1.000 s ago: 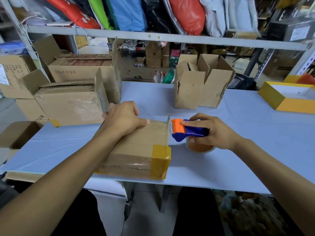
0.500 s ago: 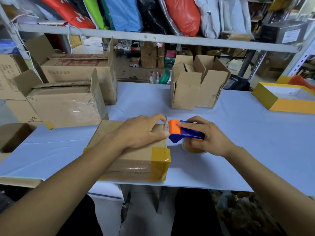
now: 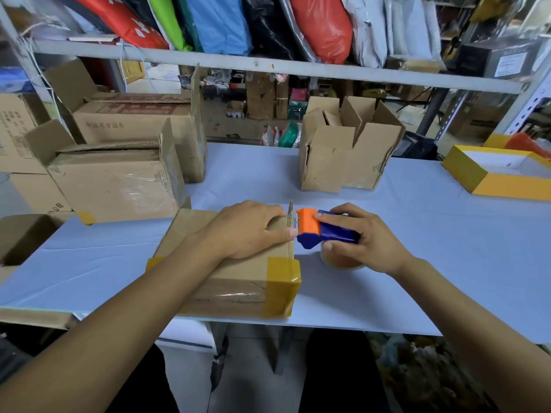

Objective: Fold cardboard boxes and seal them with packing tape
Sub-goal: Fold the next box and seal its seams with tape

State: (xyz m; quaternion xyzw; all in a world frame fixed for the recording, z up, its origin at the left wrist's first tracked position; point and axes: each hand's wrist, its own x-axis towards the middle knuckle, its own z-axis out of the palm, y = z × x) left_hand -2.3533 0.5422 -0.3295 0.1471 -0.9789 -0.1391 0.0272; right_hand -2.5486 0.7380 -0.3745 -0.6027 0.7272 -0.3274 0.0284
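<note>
Box (image 3: pixel 238 272) under left hand (image 3: pixel 253 231), dispenser (image 3: pixel 325 229) in right grip (image 3: pixel 366 236)

You stood in a packing storeroom: metal shelving (image 3: pixel 268 65) stuffed with coloured mailer bags (image 3: pixel 322 22), and cardboard cartons (image 3: pixel 119 180) crowded your pale worktable (image 3: pixel 447 248).

Lighting: bright, even, diffuse; source not visible. Shadows: soft and faint on the pale blue tabletop (image 3: pixel 432 248). Glare: mild sheen on the clear tape of the brown cardboard box (image 3: pixel 119 186) at left. Distortion: wide-angle bowing along the grey metal shelf rail (image 3: pixel 268 65). Sharpness: centre crisp, edges soft.
</note>
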